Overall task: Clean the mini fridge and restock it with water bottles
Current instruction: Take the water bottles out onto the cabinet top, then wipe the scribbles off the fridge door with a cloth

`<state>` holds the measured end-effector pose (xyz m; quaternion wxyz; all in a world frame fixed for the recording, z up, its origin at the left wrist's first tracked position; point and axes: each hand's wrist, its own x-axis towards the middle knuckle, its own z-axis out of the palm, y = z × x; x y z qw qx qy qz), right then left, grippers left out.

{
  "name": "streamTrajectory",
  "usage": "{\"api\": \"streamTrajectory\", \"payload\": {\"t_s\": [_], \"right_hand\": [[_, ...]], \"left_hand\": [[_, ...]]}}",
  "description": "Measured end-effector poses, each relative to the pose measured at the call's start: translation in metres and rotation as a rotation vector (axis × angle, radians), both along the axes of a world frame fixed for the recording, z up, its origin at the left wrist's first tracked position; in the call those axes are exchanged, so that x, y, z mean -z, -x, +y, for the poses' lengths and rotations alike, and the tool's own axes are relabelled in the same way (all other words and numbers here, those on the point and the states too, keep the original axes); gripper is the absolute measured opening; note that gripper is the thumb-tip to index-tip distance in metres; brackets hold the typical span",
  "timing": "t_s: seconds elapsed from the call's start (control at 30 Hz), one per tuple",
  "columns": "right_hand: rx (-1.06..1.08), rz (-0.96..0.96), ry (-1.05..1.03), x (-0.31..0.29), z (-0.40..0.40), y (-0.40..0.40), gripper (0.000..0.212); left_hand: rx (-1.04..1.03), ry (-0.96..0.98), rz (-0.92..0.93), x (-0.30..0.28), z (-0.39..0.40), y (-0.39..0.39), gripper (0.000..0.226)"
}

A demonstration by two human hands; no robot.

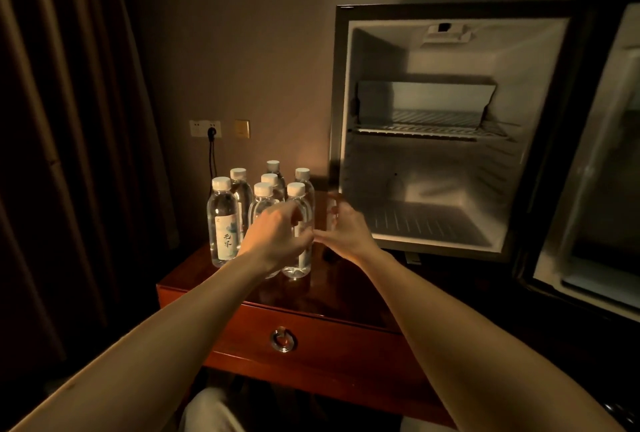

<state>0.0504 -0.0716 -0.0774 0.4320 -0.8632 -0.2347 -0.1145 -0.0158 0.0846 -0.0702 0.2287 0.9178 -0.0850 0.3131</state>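
Mini fridge (433, 140): we see its door open.
Water bottles (223, 223): full, capped.
Left hand (277, 235): fingers curl around front bottle (298, 209).
Right hand (341, 229): fingers' grip unclear.

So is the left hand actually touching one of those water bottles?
Touching. The head view shows the left hand with fingers curled around a front bottle, covering its middle with no gap visible.

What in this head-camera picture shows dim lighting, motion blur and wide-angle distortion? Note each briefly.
Head view: dim warm light, curtain nearly black; the right hand is smeared by motion blur, the left hand sharper on a bottle; the mini fridge frame bows from wide-angle distortion.
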Motion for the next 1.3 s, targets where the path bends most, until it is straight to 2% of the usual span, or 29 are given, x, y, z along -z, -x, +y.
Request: {"api": "streamTrajectory", "payload": {"t_s": [0.03,0.17,0.33,0.57,0.77,0.9,1.13,1.3], "right_hand": [[0.032,0.007,0.009,-0.002,-0.009,0.000,0.051],[0.170,0.045,0.008,-0.011,-0.054,-0.001,0.072],[0.361,-0.060,0.091,-0.025,-0.117,0.011,0.067],[0.553,-0.146,0.256,-0.034,-0.194,0.041,0.066],[0.699,-0.139,0.220,-0.037,-0.251,0.090,0.059],[0.815,-0.115,0.190,-0.038,-0.289,0.127,0.049],[1.068,-0.085,0.127,-0.046,-0.344,0.186,0.056],[1.144,-0.082,0.085,-0.051,-0.378,0.222,0.053]], "left_hand": [[0.009,-0.005,-0.002,-0.003,-0.007,-0.001,0.021],[0.031,-0.025,0.026,-0.017,-0.040,-0.005,0.025],[0.120,-0.076,0.056,-0.027,-0.099,-0.016,0.046],[0.234,-0.236,0.035,-0.030,-0.183,-0.027,0.058],[0.409,-0.248,-0.032,-0.031,-0.244,-0.011,0.055],[0.541,-0.263,-0.075,-0.038,-0.282,0.008,0.045],[0.736,-0.242,-0.086,-0.042,-0.342,0.033,0.054],[0.821,-0.283,-0.104,-0.045,-0.381,0.055,0.057]]}}
